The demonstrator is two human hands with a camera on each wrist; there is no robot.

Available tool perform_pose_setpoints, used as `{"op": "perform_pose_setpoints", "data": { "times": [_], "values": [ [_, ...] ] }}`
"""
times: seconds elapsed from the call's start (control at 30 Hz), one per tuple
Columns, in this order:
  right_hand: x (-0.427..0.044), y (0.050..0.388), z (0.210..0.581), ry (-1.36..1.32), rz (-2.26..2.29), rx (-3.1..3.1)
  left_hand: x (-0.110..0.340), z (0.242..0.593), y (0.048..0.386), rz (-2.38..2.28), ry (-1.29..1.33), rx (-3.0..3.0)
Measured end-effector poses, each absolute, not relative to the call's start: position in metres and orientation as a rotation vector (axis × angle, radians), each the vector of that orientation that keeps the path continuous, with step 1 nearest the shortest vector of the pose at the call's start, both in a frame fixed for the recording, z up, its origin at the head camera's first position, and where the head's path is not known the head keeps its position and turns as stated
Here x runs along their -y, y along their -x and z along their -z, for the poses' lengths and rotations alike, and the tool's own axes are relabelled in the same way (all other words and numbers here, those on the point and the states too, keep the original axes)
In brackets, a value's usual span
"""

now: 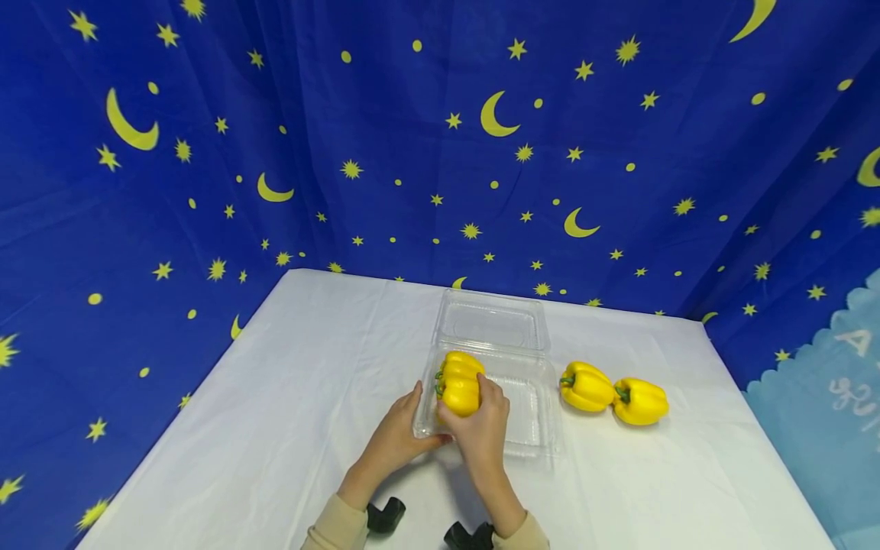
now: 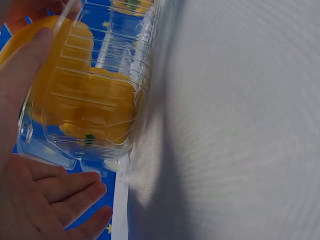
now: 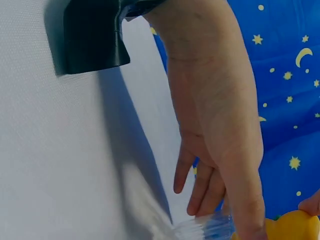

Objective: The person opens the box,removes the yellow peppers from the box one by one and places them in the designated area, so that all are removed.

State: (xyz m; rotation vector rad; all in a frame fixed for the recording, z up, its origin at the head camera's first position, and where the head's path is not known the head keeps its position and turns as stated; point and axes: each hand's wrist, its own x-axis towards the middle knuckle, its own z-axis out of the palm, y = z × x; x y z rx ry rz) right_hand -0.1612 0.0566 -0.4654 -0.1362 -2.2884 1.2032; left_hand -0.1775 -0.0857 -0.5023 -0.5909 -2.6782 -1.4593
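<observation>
A clear plastic container (image 1: 529,451) lies with its lid folded back. At its left side are yellow peppers (image 1: 462,363), close together, green stems facing left. My right hand (image 1: 481,431) grips the nearer one between thumb and fingers; in the right wrist view that hand (image 3: 215,115) reaches down beside a yellow pepper (image 3: 295,227). My left hand (image 1: 395,439) rests around the container's near left corner. In the left wrist view its thumb lies against the container (image 2: 60,155), and the other fingers (image 2: 75,192) extend loosely, curled round nothing.
Two more yellow peppers (image 1: 586,387) lie on the white tabletop (image 1: 275,428), right of the container. Black devices (image 1: 386,516) are at both wrists. A blue curtain (image 1: 412,137) with yellow moons and stars stands behind the table, and light blue cloth (image 1: 825,420) hangs at the right.
</observation>
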Motion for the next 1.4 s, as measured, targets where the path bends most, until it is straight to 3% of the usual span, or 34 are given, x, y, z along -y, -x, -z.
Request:
{"op": "perform_pose_setpoints", "data": {
  "times": [1.4],
  "values": [
    [-0.114,0.160,0.443,0.220,-1.187,2.251,0.086,0.499,0.175,1.369,0.456,2.838]
  ]
}}
